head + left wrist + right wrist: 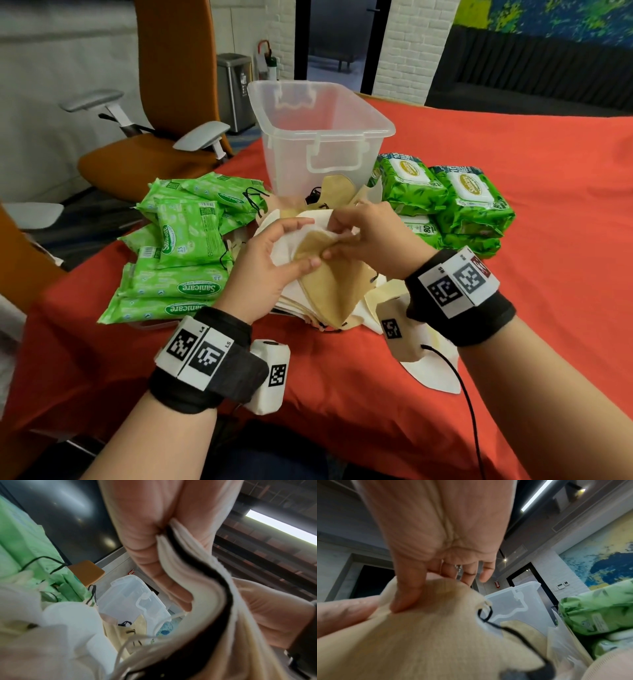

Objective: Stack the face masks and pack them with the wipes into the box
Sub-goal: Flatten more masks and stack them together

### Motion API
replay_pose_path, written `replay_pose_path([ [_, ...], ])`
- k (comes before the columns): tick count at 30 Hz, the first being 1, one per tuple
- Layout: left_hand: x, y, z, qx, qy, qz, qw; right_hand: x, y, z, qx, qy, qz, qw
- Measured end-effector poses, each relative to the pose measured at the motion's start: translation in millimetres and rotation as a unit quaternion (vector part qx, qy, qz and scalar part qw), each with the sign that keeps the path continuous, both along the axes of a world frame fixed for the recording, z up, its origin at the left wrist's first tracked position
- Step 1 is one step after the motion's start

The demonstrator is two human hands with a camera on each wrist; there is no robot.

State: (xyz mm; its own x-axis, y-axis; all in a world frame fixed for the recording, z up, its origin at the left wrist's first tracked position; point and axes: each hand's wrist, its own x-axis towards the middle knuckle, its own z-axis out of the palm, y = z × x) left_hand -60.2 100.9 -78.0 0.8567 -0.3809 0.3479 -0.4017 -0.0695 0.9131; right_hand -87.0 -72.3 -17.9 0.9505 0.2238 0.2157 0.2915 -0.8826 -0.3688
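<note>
While pinching masks (pixel 329 274), hands meet.

A red-covered table (pixel 513 212) carries a clear box (pixel 322 137), green wipe packs (pixel 181 253) and loose masks (pixel 428 363).

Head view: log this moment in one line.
left hand: holds mask stack | right hand: pinches top mask | box: empty | wipes: unpacked

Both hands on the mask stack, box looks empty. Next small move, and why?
Probably lay the tan mask flush on the stack and square the edges. The left hand grips the stack, the right hand pinches the tan mask's top edge, and it sits skewed. Loose masks lie on the cloth, so packing the box looks premature.
</note>
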Motion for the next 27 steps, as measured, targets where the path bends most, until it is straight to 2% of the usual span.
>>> replay_pose_path([
  [2,0.9,0.5,0.3,-0.017,0.01,0.011,1.0,-1.6,-7.1,-2.2,0.083,-0.038,-0.033,0.995],
  [4,2.1,1.7,-0.2,-0.028,0.013,0.032,0.999,-5.5,-14.6,-1.5,0.201,-0.081,-0.072,0.974],
  [7,3.4,2.3,-0.1,-0.039,0.019,0.076,0.996,-11.6,-16.5,3.2,0.431,-0.061,-0.039,0.9],
  [9,2.5,-0.4,1.8,-0.06,0.039,0.087,0.994,-10.5,-12.4,1.6,0.524,-0.004,-0.002,0.852],
  [10,1.2,-2.1,3.4,-0.075,0.056,0.087,0.992,-9.6,-7.9,-0.5,0.523,0.017,-0.004,0.852],
  [14,-3.2,-7.1,8.9,-0.137,0.163,0.056,0.975,0.6,10.8,-19.3,0.379,0.029,-0.068,0.922],
  [16,-4.3,-4.4,10.1,-0.163,0.217,0.008,0.962,3.1,15.7,-23.7,0.346,0.016,-0.094,0.933],
  [19,-5.1,-1.0,10.4,-0.12,0.174,-0.015,0.977,3.7,13.9,-19.1,0.326,0.0,-0.108,0.939],
  [22,-5.1,-3.2,11.6,-0.109,0.143,-0.003,0.984,0.3,12.6,-14.8,0.237,0.0,-0.091,0.967],
  [25,-1.1,-5.1,8.2,-0.113,0.117,0.025,0.986,-3.6,14.3,-13.4,0.138,0.032,-0.066,0.988],
  [27,2.4,-2.5,7.6,-0.12,0.112,0.046,0.985,-6.5,10.4,-13.3,0.093,0.083,-0.051,0.991],
])
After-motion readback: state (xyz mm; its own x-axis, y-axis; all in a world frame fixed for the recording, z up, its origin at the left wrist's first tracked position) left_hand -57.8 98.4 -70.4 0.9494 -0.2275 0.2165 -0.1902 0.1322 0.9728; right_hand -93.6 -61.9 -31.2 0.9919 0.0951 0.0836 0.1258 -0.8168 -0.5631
